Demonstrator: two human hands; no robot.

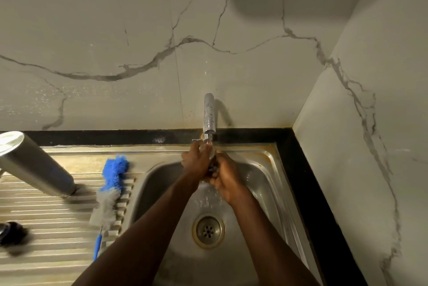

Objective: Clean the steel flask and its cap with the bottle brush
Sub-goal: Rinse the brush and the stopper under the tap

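The steel flask stands on the ribbed drainboard at the left, its mouth towards me. Beside it lies the bottle brush, with blue and grey bristles and a thin blue handle. My left hand and right hand meet under the tap over the sink basin. Together they grip a small object with a pale top and a dark part, apparently the cap; most of it is hidden by my fingers. Water runs over it and falls towards the drain.
The steel sink sits in a black counter, with marble walls behind and to the right. A dark round object lies on the drainboard at the left edge.
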